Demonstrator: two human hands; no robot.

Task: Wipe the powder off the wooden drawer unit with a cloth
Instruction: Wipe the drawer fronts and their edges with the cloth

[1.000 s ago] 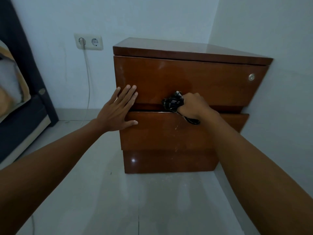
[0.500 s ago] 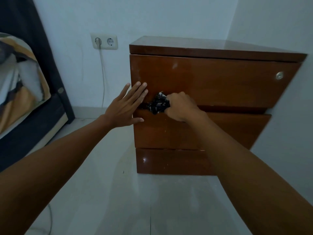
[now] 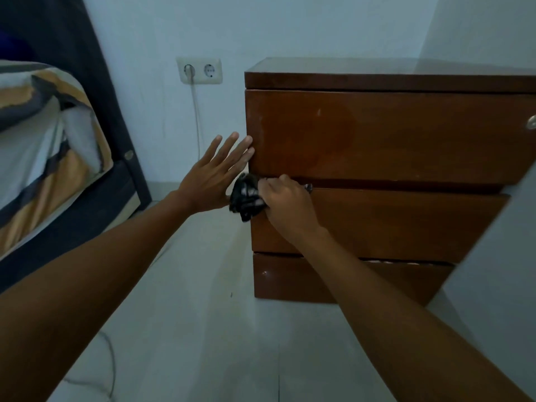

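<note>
Wiping the wooden drawer unit at its left front corner.
Right hand grips a bunched dark cloth against the gap between drawers; left hand, fingers straight, likely braces the top drawer's edge.

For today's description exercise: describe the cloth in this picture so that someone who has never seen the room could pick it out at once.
Find the wooden drawer unit standing in the corner of the white walls. At its left front edge, in the gap between the top and middle drawers, the right hand grips a bunched cloth. It is the only dark, crumpled thing against the smooth brown wood, just below the flat left hand.
</note>
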